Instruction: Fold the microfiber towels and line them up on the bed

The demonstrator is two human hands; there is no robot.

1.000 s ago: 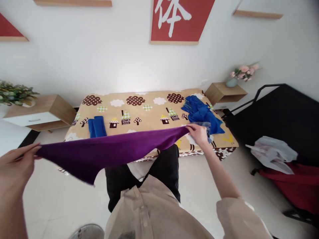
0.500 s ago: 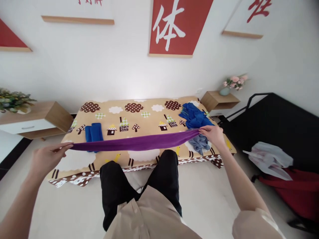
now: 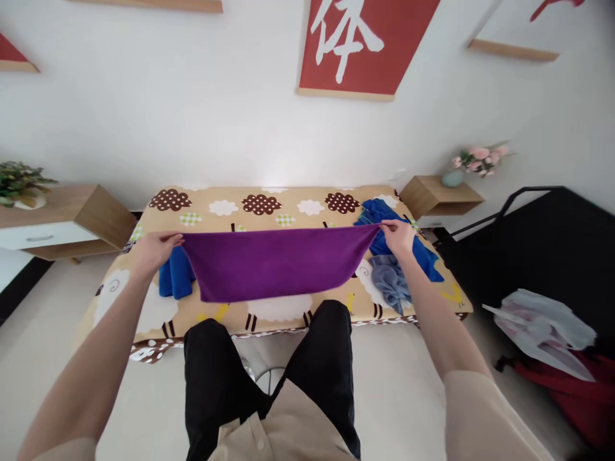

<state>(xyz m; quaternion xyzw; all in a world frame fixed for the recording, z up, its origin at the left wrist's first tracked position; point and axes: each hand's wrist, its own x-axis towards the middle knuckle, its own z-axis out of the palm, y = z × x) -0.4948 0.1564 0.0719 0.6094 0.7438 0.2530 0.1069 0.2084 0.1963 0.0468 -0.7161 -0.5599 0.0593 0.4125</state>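
The left hand (image 3: 152, 253) and right hand (image 3: 400, 240) pinch, fingers closed, the upper corners of a purple rectangular cloth (image 3: 281, 264), hanging above a beige patterned bedcover (image 3: 211, 221). If one pinch loosens, this cloth may drop and crumple.

Red wall hanging (image 3: 365, 50), pink flowers (image 3: 482, 157), plastic bag (image 3: 541, 323)

Purple cloth (image 3: 281, 264) blocks mid bed (image 3: 307, 305); open air above cloth.

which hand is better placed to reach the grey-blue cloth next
Right hand, probably: it holds the purple cloth near the grey-blue cloth; the left hand holds the far end.
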